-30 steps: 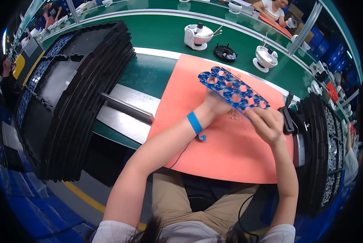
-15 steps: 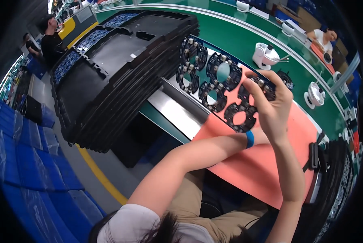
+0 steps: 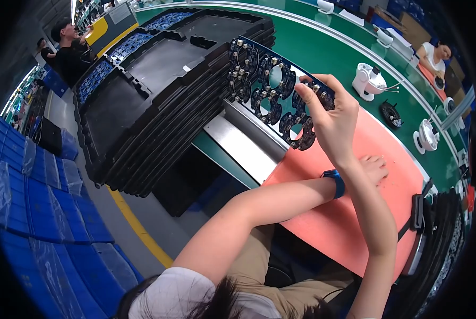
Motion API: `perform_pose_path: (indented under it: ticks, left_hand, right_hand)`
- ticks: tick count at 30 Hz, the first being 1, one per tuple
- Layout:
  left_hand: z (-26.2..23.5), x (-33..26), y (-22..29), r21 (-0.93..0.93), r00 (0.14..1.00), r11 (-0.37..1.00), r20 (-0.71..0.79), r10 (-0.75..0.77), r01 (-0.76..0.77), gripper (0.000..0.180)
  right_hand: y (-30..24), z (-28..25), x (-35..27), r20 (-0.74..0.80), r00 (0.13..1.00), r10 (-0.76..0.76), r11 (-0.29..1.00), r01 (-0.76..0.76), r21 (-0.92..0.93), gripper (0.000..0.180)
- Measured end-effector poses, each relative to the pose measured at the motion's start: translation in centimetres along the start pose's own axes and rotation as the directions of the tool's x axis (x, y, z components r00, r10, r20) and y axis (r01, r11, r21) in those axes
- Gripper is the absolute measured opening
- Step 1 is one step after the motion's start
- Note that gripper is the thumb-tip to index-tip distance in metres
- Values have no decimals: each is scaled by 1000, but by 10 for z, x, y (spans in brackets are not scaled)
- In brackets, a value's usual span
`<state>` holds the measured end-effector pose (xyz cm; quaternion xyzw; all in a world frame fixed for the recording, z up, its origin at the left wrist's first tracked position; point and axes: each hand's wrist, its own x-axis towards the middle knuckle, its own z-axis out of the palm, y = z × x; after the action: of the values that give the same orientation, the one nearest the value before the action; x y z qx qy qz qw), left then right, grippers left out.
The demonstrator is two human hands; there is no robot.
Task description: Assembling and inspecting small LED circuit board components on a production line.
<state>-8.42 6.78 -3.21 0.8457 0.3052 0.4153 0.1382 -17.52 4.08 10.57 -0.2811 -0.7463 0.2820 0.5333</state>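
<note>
Pink mat (image 3: 400, 178), black trays (image 3: 169, 101) near panel (image 3: 288, 84)

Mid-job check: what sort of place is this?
Most likely an electronics assembly factory: the right hand holds a circuit board panel, black trays stand stacked to the left, and white devices sit on a green worktop.

The long green flat-topped workbench (image 3: 312, 50) carries a salmon-pink flat mat (image 3: 394, 159) along its near side and, beyond the mat, one white rounded plastic unit (image 3: 369, 81) with protruding wires, a second similar unit (image 3: 427, 136), and a black round open-framed part (image 3: 391, 114) lying between the two.
</note>
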Motion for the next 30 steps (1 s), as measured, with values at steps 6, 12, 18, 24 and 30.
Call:
perform_pose_path:
  ticks: [6,12,18,24,30]
  left_hand:
    - [0,2,2,-4,1000,1000,-3,6,-6,30]
    - [-11,2,6,-90,986,991,139,-89,103,28]
    - [-12,1,5,-71,988,993,134,-79,90,28]
    - [-14,0,6,-45,991,996,110,-75,80,28]
    - [-17,-1,4,-37,987,995,134,-90,96,26]
  right_hand:
    - [3,3,3,28,999,22,1000,-22,9,18]
    - [4,8,2,39,999,36,999,-36,-6,17]
    - [4,11,4,20,1000,16,999,-17,28,17]
    - [0,11,4,59,998,34,999,-33,-8,17]
    - [2,16,3,54,999,2,1000,0,-24,18]
